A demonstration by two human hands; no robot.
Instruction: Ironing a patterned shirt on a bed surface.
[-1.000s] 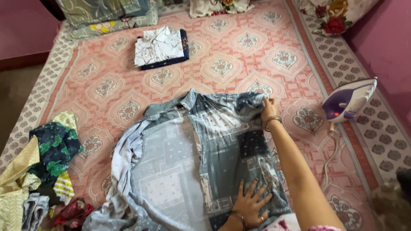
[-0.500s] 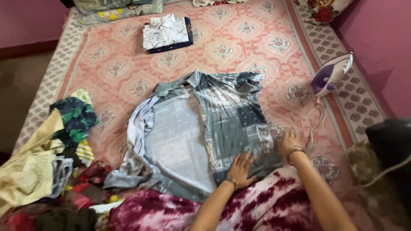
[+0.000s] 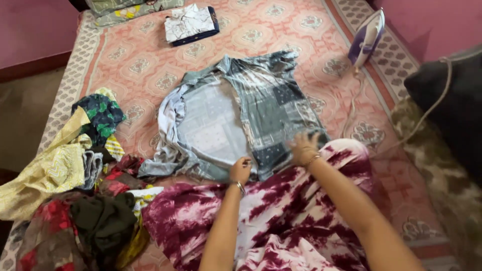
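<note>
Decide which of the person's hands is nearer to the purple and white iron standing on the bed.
Right. The right hand rests on the grey shirt's hem, below the iron; the left hand grips the hem further from it.

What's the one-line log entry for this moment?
left hand: gripping hem of grey patchwork shirt | right hand: on hem, blurred | shirt: spread on bed | iron: upright, far right
</note>
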